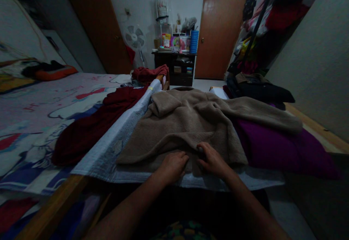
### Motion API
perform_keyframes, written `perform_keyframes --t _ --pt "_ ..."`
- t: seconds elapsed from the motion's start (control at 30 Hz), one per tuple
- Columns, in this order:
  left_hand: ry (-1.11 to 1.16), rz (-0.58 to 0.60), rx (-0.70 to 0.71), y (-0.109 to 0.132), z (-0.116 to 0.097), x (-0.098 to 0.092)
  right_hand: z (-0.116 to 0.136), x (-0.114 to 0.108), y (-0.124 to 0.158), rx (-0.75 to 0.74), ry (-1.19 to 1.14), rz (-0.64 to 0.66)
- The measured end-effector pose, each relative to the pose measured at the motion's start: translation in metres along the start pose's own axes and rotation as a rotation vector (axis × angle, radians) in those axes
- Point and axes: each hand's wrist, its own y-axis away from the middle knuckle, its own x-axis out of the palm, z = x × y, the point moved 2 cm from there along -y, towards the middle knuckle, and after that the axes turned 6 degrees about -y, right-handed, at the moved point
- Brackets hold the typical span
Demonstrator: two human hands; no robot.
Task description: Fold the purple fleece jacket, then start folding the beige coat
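Observation:
A brown fleece sweater [188, 120] lies spread out in front of me, its collar end away from me. One sleeve is folded in on the left, and the other stretches out to the right. My left hand [174, 164] is at the near hem, its fingers curled together on the fabric. Just right of it, my right hand [214, 159] grips a raised fold of the sweater's lower edge between fingers and thumb. Beneath the sweater is a pale blue-white cloth [109, 156] over a board or table.
A dark red garment [100, 123] lies to the left by the patterned bed [65, 102]. On the right sit a purple folded item [289, 149] and dark clothes [261, 89]. A fan [135, 36] and a dark cabinet [160, 63] stand at the back.

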Motion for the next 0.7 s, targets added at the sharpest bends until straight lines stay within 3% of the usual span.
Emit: perform_keyframes --t 0.17,0.4,0.6,0.7 --pt "-0.119 0.016 -0.043 0.001 -0.011 -0.001 0.009 0.006 0.021 -0.062 0.023 0.069" --pt "-0.244 -0.284 -0.042 0.009 0.003 -0.014 0.013 0.011 0.024 -0.032 0.152 0.142" --pt "-0.145 -0.154 -0.057 0.006 0.008 -0.007 0.029 0.007 0.026 -0.064 0.254 0.086" --pt "-0.026 -0.174 -0.088 0.006 0.007 -0.006 0.034 0.011 0.029 -0.065 0.306 0.081"
